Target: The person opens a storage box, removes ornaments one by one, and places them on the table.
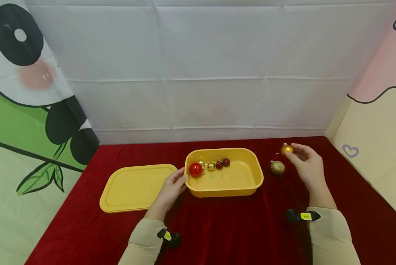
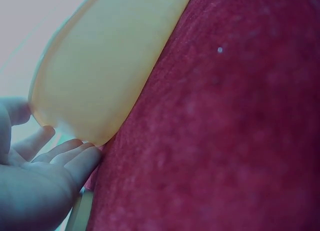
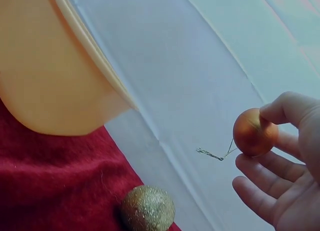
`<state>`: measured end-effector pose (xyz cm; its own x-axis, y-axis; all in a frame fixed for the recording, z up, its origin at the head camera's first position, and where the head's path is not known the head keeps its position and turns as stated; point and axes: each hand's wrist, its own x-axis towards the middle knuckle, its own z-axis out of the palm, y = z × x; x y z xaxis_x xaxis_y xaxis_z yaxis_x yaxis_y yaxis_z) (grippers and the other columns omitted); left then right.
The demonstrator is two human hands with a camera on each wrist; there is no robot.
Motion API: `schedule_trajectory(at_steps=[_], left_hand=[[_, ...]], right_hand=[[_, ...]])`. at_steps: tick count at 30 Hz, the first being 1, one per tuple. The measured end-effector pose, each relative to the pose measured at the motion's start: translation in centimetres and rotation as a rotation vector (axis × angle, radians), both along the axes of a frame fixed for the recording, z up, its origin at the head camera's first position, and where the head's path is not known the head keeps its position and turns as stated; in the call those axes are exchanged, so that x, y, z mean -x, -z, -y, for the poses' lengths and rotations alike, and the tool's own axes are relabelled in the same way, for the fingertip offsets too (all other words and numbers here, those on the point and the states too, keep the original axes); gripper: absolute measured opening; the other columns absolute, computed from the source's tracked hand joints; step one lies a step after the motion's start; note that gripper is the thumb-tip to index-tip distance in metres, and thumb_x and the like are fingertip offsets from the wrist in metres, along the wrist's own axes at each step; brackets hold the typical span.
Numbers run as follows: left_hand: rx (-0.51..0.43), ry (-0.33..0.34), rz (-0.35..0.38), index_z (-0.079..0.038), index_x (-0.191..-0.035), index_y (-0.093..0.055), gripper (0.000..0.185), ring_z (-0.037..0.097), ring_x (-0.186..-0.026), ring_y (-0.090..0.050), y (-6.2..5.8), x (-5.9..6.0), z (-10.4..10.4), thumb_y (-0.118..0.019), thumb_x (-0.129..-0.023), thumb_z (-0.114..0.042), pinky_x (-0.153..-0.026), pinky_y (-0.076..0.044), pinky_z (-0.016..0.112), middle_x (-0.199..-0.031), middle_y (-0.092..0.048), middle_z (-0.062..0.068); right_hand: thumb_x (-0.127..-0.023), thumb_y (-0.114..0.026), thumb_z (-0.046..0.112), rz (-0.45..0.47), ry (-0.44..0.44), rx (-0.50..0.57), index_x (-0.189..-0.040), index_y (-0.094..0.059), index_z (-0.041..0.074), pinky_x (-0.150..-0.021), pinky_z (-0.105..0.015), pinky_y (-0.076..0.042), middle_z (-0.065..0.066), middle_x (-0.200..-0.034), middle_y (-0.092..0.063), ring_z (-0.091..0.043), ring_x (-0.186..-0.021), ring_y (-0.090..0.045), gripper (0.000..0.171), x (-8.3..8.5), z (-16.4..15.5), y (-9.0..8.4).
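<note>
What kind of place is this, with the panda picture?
Probably a small tabletop set made for filming, not a real room: a table under a red cloth, a plain white sheet hung behind, and cartoon curtains at the sides.

**Camera setup: 3 views, 1 head, 2 wrist**

Head view: high, looks forward and down over both forearms; takes in the whole red cloth (image 1: 224, 228), the white backdrop, and everything beyond the fingertips of both hands.

Left wrist view: very near, low to the cloth, looks past the left hand (image 2: 35, 176); the yellow tub (image 2: 95, 76) wall fills the frame just beyond the fingers (image 2: 75, 156).

Right wrist view: near, low, angled up past the right hand (image 3: 285, 166); the smooth gold ball (image 3: 254, 132) sits at the fingertips, the glitter ball (image 3: 147, 208) below them.

Shared: all 3 views show the tub and cloth; head and right wrist share both balls.
</note>
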<state>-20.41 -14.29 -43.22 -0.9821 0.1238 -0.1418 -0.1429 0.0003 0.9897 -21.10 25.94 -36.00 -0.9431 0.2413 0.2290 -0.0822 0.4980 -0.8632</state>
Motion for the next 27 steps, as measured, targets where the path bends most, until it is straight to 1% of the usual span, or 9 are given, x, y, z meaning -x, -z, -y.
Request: schedule_trajectory(at_steps=[6,9,17,21,27], left_hand=[[-0.002,0.003,-0.007,-0.009,-0.145,-0.036,0.047,0.031,-0.134,-0.041,0.0,0.0,0.1,-0.046,-0.100,-0.019,-0.107,-0.038,0.048,-0.147,-0.038,0.017],[-0.004,0.002,-0.008,-0.009,-0.145,-0.036,0.047,0.031,-0.134,-0.041,0.0,0.0,0.1,-0.046,-0.100,-0.019,-0.107,-0.038,0.047,-0.147,-0.039,0.017],[0.009,0.012,-0.014,-0.008,-0.145,-0.036,0.048,0.032,-0.134,-0.040,0.3,0.2,0.2,-0.047,-0.100,-0.020,-0.107,-0.038,0.048,-0.148,-0.038,0.018],[0.012,0.018,-0.015,-0.008,-0.146,-0.035,0.048,0.032,-0.134,-0.040,0.3,0.1,0.2,-0.047,-0.100,-0.021,-0.107,-0.038,0.047,-0.148,-0.038,0.018],[0.011,0.022,-0.014,-0.008,-0.146,-0.035,0.048,0.032,-0.135,-0.039,0.2,0.1,0.1,-0.046,-0.101,-0.021,-0.108,-0.037,0.048,-0.148,-0.037,0.018]], right_hand=[[-0.091,-0.063,0.027,0.000,0.012,0.033,-0.129,-0.052,-0.002,-0.069,-0.003,-0.045,0.027,-0.095,-0.051,0.011,-0.085,-0.052,0.049,0.1,-0.5,0.3],[-0.091,-0.063,0.027,0.008,0.020,0.032,-0.129,-0.052,-0.002,-0.068,-0.003,-0.045,0.028,-0.094,-0.051,0.012,-0.084,-0.051,0.049,0.2,-0.8,0.5],[-0.092,-0.061,0.032,0.072,0.038,0.001,-0.132,-0.050,-0.001,-0.067,-0.005,-0.045,0.015,-0.103,-0.053,0.011,-0.084,-0.049,0.053,0.4,-1.6,1.3],[-0.092,-0.061,0.033,0.091,0.052,-0.002,-0.132,-0.050,-0.001,-0.066,-0.005,-0.045,0.003,-0.111,-0.055,0.010,-0.083,-0.048,0.054,0.4,-1.9,1.6],[-0.093,-0.059,0.033,0.117,0.068,-0.015,-0.133,-0.049,-0.001,-0.066,-0.004,-0.044,-0.009,-0.119,-0.054,0.011,-0.082,-0.047,0.054,0.6,-2.4,2.2]])
